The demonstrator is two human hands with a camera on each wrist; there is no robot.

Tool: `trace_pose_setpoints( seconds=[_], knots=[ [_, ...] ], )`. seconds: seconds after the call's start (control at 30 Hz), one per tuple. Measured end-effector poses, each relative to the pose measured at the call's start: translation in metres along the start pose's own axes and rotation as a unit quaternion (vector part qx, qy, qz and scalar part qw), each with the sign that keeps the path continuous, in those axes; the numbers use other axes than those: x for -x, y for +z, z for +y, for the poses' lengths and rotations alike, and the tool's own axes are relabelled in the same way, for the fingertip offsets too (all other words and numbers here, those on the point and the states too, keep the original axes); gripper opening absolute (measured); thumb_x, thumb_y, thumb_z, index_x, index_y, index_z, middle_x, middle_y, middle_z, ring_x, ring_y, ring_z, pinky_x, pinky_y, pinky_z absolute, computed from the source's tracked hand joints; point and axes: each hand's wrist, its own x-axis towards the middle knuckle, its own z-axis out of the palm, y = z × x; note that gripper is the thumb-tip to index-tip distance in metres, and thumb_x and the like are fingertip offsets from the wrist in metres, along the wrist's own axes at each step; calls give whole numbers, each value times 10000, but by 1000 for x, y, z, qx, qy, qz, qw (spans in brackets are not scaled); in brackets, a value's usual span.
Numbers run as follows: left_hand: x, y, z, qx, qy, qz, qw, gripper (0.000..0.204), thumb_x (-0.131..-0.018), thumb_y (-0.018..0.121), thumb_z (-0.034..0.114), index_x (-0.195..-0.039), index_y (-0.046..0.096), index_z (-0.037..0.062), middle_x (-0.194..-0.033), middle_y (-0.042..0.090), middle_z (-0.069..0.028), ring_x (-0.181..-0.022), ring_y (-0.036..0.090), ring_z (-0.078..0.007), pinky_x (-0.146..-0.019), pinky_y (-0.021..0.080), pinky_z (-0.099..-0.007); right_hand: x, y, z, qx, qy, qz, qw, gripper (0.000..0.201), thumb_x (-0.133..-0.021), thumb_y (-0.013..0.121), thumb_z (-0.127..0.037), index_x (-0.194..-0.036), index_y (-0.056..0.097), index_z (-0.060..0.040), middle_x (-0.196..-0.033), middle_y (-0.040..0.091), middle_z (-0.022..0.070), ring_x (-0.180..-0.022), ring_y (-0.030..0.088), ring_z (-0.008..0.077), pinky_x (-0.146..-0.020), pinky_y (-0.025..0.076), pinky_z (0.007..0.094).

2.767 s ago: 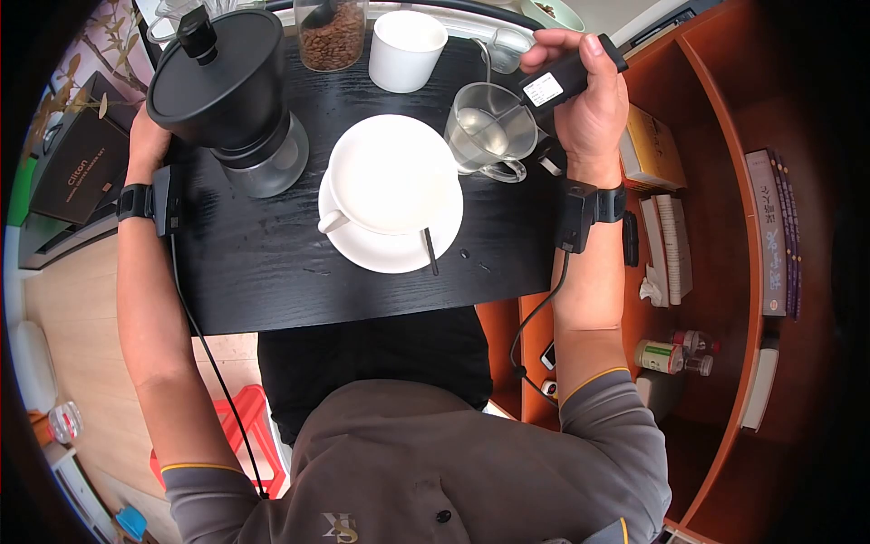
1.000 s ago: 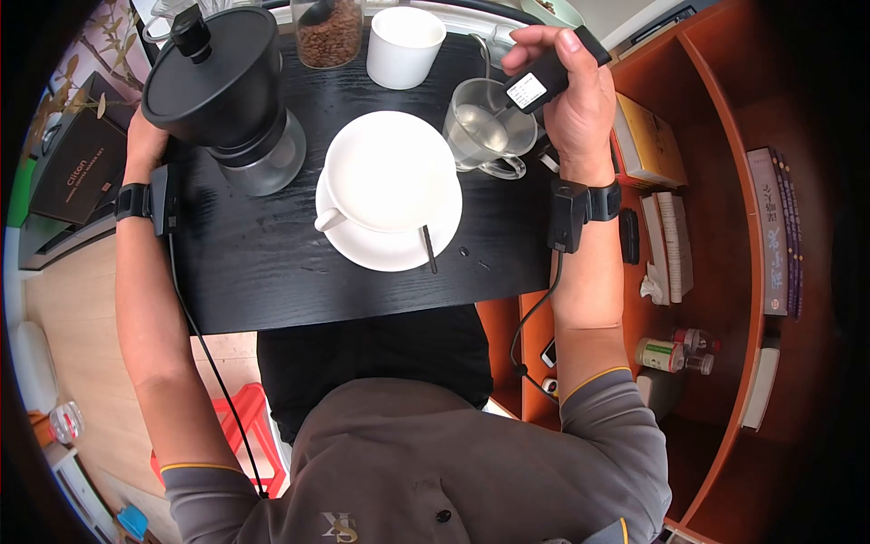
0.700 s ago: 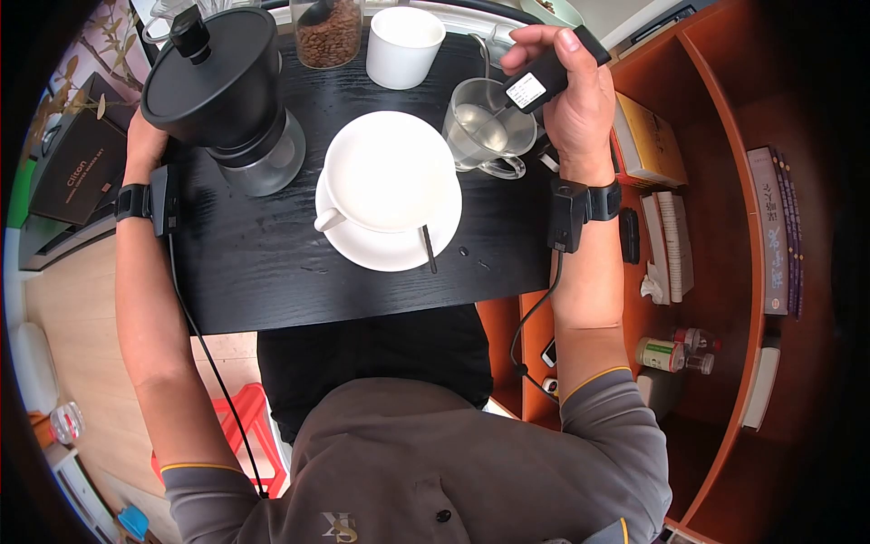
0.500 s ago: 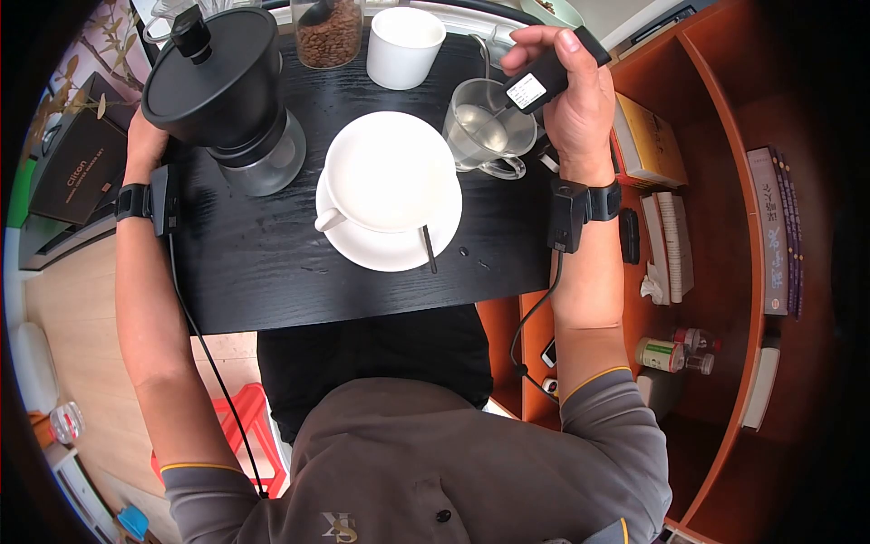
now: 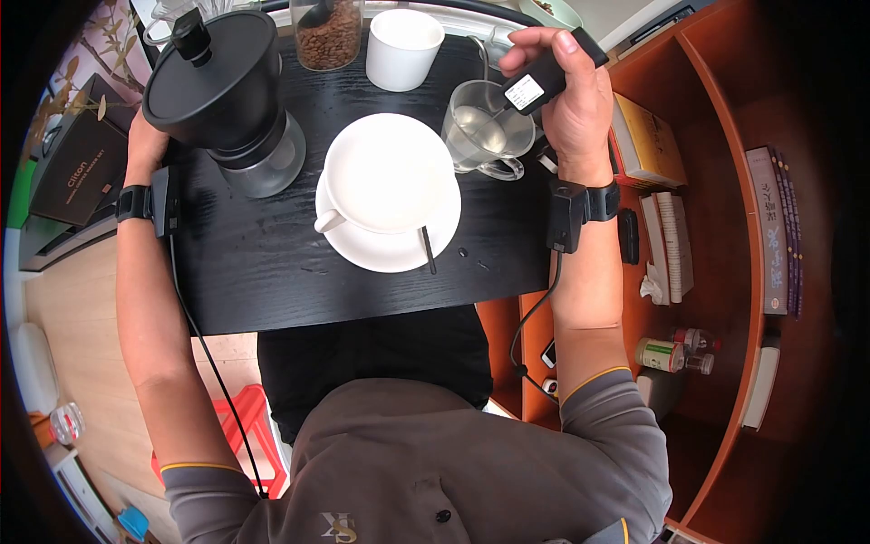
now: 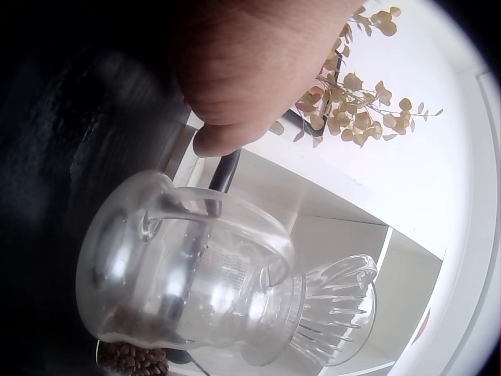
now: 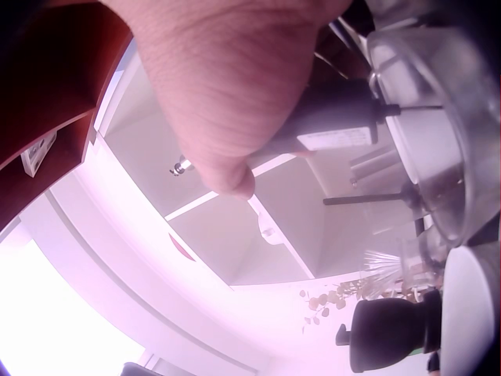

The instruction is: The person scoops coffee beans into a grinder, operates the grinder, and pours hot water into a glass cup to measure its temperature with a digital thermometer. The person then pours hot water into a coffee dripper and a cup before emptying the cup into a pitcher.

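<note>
— Well, what is different from the picture of nearly three seconds ago?
— The right hand (image 5: 580,113) has moved slightly inward, together with the black device (image 5: 555,76) which it holds. The body of this device is now closer above the rim of the glass cup (image 5: 460,150), and its thin rod reaches inside, toward the pale liquid (image 5: 480,127). The other objects on the table (image 5: 362,299) have kept their places.
— How is the grip of this hand?
— Its thumb and fingers are bent around the device, so it is pinched between them.
— And the left hand (image 5: 147,145)?
— It is at the far left side, just beside the coffee grinder (image 5: 213,68). Its fingers are mostly hidden, so I cannot tell if the grip is spread or closed. In the left wrist view, one glass server (image 6: 133,258) is near it.
— Please count the rest for me.
— On the table I count one grinder, one jar (image 5: 328,41) of coffee beans, one white cup without handle (image 5: 404,50) and one glass cup. In the middle, one saucer (image 5: 390,263) carries one white cup with handle (image 5: 390,172) and one dark stick (image 5: 427,247), which extends over the saucer's edge. Inside this white cup it is too bright to see the content.
</note>
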Motion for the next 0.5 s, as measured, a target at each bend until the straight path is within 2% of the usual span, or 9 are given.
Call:
trace_pose_setpoints(
  seconds=[0.13,0.27,0.33,0.5],
  knots=[
    [3,0,6,29,-21,-3,999,543,-911,581,410,-1237,623,-23,-1218,666,-230,-1137,636,-338,-952,462,-378,0,0,-1,0,4,1,1000,492,-995,510,-405,-1082,682,48,-872,719,135,-803,682,184,-774,550,295],
    [4,0,6,28,-11,-8,1000,538,-915,577,407,-1237,621,-22,-1215,667,-229,-1140,635,-339,-953,463,-379,0,1,-2,2,3,2,1000,495,-994,512,-408,-1082,683,47,-874,719,135,-804,682,184,-775,549,296],
    [2,-1,1,-16,19,-2,1000,539,-919,574,411,-1240,619,-19,-1212,668,-228,-1144,634,-343,-952,466,-381,1,2,-3,2,8,5,1000,499,-993,514,-412,-1081,682,49,-873,719,135,-804,682,184,-775,548,297],
    [2,-1,3,-20,5,1,1000,540,-922,573,416,-1243,619,-16,-1220,665,-229,-1157,628,-345,-957,465,-380,1,2,-2,1,5,5,1000,501,-992,516,-413,-1079,681,52,-870,719,136,-802,681,185,-775,548,297]
  ],
)
